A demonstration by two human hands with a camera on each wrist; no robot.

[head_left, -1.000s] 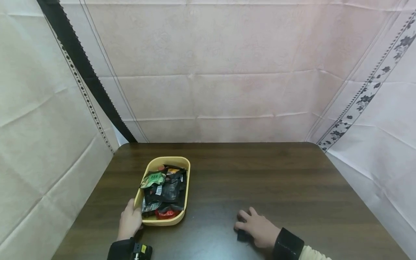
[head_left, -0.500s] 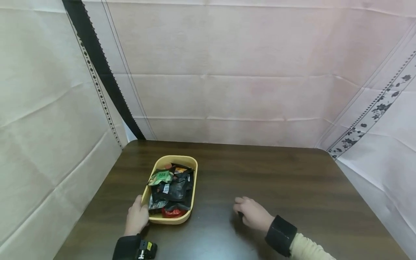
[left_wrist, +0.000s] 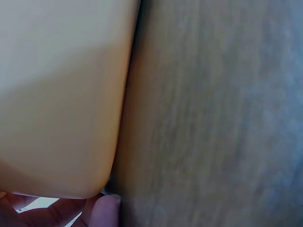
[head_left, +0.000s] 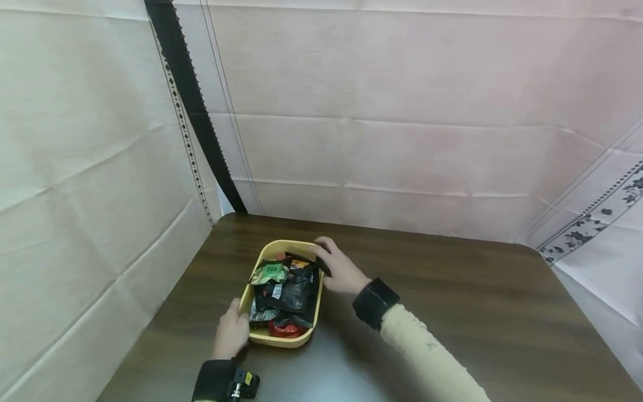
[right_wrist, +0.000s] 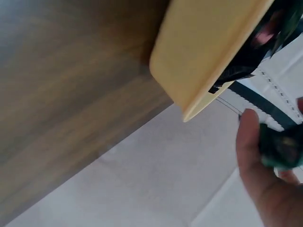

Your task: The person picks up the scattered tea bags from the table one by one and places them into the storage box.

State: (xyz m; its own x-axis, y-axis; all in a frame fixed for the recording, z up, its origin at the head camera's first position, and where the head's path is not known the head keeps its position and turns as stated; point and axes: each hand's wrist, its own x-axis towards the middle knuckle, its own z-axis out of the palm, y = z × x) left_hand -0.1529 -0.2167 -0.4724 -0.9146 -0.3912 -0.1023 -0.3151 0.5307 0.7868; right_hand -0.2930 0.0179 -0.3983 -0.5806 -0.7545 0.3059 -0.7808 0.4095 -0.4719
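A yellow plastic basket (head_left: 281,342) stands on the left part of the table, filled with small snack packets (head_left: 286,293), mostly black, with a green and a red one among them. My left hand (head_left: 232,332) grips its near left side; in the left wrist view the fingertips (left_wrist: 105,210) show at the bottom edge, by the basket wall (left_wrist: 61,118). Over the far right rim, my right hand (head_left: 341,268) holds a small dark packet, blurred black and green in the right wrist view, where the packet (right_wrist: 283,146) sits between thumb and fingers.
The brown wooden table (head_left: 452,312) extends to the right of the basket. Pale cloth (head_left: 402,139) hangs behind and on both sides, with a dark band (head_left: 196,106) at the back left. A small wrist camera (head_left: 246,382) sits on the left cuff.
My right hand has picked the dark packet up off the table and carried it left and away from me, to the basket. The left hand stays on the basket; the head view has swung left.
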